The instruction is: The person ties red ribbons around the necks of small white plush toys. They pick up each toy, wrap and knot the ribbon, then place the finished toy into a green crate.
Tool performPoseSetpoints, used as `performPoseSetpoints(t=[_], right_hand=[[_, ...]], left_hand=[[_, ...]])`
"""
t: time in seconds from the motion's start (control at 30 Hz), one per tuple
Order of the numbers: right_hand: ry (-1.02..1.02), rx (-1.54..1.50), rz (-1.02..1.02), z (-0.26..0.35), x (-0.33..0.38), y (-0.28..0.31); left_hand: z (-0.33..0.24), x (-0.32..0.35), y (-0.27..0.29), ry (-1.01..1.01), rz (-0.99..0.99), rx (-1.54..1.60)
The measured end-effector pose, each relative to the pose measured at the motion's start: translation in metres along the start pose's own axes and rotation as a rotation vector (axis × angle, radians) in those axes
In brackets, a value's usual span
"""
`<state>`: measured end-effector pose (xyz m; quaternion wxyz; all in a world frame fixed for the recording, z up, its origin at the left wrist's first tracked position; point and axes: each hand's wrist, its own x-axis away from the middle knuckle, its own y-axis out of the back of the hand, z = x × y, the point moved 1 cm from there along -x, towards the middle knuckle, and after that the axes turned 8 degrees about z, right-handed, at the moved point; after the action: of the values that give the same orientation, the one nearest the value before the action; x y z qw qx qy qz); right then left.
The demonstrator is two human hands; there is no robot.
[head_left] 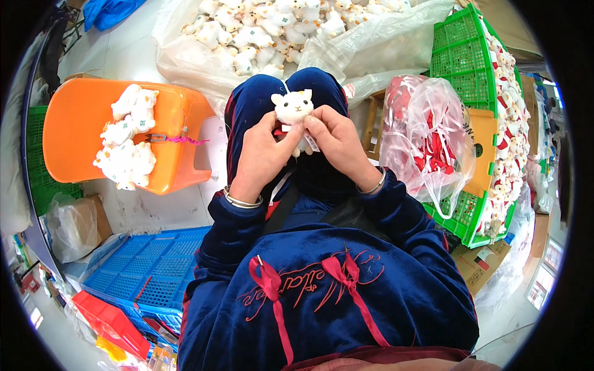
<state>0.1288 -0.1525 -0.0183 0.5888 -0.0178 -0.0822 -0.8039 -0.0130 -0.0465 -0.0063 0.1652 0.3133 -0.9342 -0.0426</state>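
A small white plush animal (293,107) with pointed ears and dark eyes sits upright above my knees, its face turned up. My left hand (263,147) grips it from the left, thumb and fingers pinched at its neck, where a bit of red shows. From the other side my right hand (337,137) pinches its body. A white label (311,141) hangs from the toy beside my right thumb. The toy's lower body is partly hidden by my fingers.
An orange stool (68,133) at left holds several white plush toys (127,162) and pliers (158,138). Beyond my knees lies a plastic sack (346,52) of plush toys. At right are a bag of red ribbons (427,133) and a green crate (461,59). Blue crates (139,266) stand lower left.
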Motion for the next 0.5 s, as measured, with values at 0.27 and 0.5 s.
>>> performPoseSetpoints(t=[0.27, 0.5], right_hand=[[0.027, 0.019, -0.003, -0.012, 0.001, -0.002], [-0.021, -0.162, 0.024, -0.018, 0.000, -0.001]], left_hand=[[0.014, -0.003, -0.011, -0.022, -0.026, 0.067], [0.020, -0.003, -0.001, 0.031, 0.111, 0.317]])
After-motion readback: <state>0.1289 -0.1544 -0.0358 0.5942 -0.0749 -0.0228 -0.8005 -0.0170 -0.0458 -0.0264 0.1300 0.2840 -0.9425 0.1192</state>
